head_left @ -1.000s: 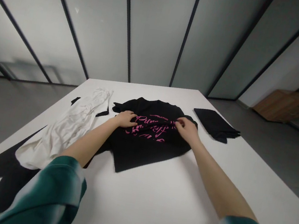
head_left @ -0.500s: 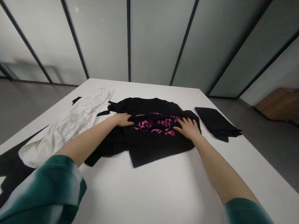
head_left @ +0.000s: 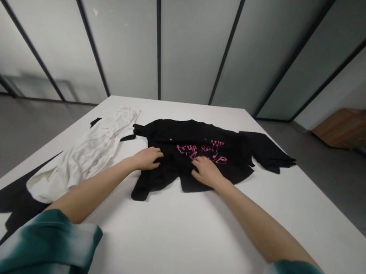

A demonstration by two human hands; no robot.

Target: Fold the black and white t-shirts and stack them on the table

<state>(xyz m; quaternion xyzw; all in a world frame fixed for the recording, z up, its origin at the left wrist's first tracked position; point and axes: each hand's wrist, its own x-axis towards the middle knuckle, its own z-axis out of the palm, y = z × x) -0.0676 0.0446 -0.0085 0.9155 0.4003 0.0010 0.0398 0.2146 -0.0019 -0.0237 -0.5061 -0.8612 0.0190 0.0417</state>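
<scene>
A black T-shirt [head_left: 177, 131] with pink lettering lies spread but wrinkled on the white table [head_left: 167, 236]. Its near hem is uneven, with one corner hanging down toward me on the left. My left hand [head_left: 148, 158] rests on the shirt's left side, fingers a little bent and apart. Over the lower part of the print lies my right hand [head_left: 208, 172], palm down with its fingers apart, covering some of the letters. Neither hand is closed around the cloth.
To the left lies a crumpled white garment [head_left: 86, 154] over dark cloth [head_left: 16, 198]. A folded black garment [head_left: 267, 150] touches or overlaps the shirt's right side. Beyond the table stand frosted panels [head_left: 191, 41] and a wooden cabinet [head_left: 351, 129].
Both hands have come nearer to me, the right one also moving left. The shirt has shifted; its hem has changed shape, more lettering shows flat, and its right side now reaches the folded black garment.
</scene>
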